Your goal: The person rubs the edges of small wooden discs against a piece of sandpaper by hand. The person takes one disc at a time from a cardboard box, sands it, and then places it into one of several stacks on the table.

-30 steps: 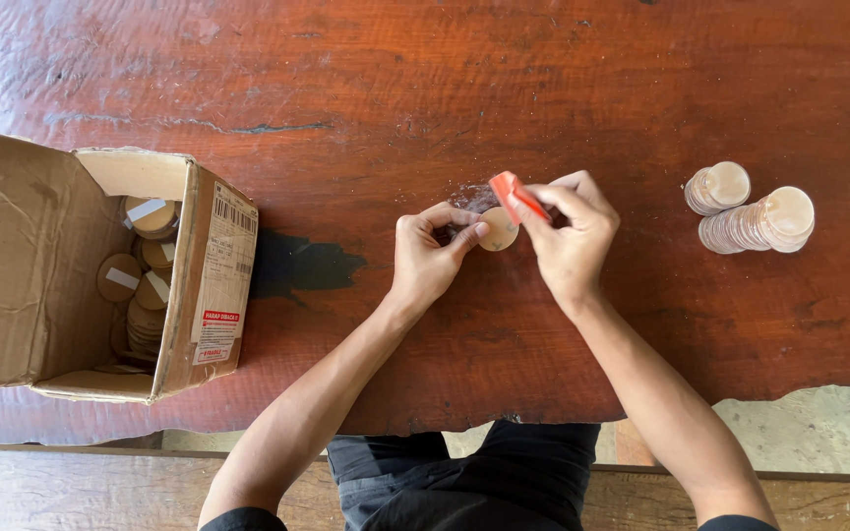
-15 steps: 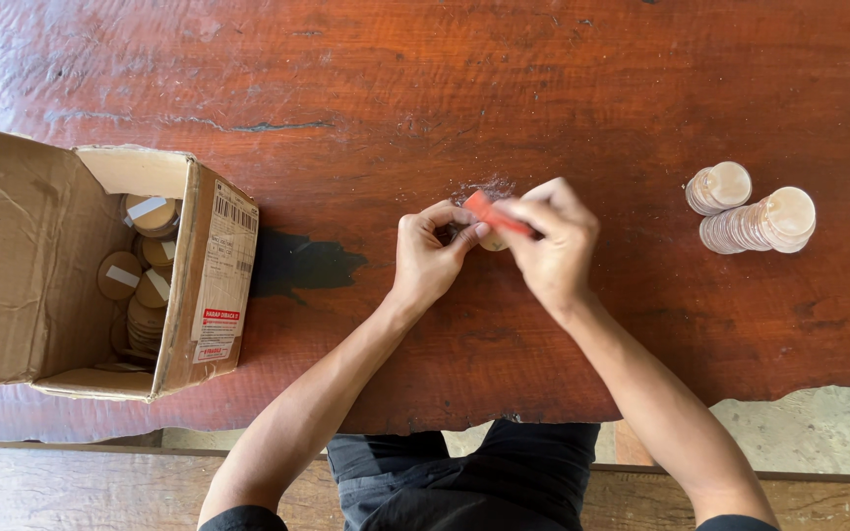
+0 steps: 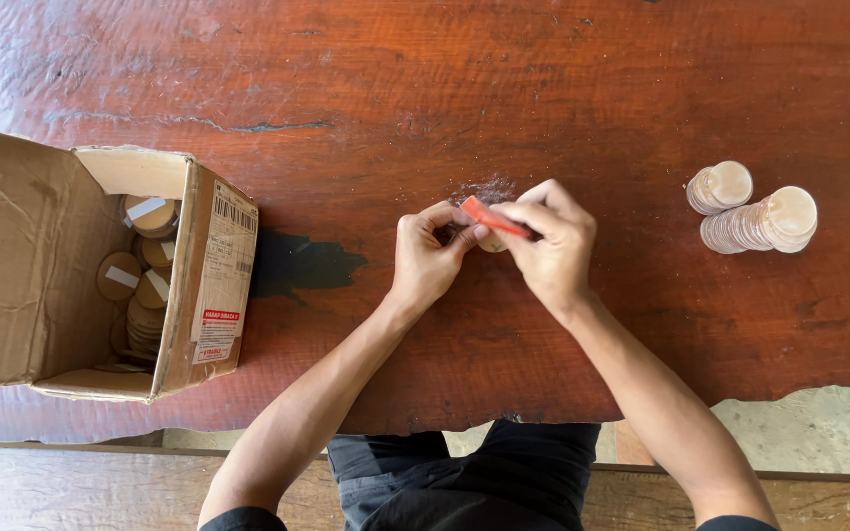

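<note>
Wooden disc small, round, pale | left hand pinches it | right hand grips orange strip

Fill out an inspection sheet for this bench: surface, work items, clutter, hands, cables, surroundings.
Surface: reddish wooden table, dark patch beside the box, pale dust above the hands.
Work items: small round wooden disc, orange tool held across it.
Clutter: open cardboard box of discs at left; two disc stacks at right.
Hands: left hand pinches the disc; right hand grips the orange tool.
Cables: nothing seen.
Surroundings: wooden bench below the table edge, pale ground at lower right.
</note>
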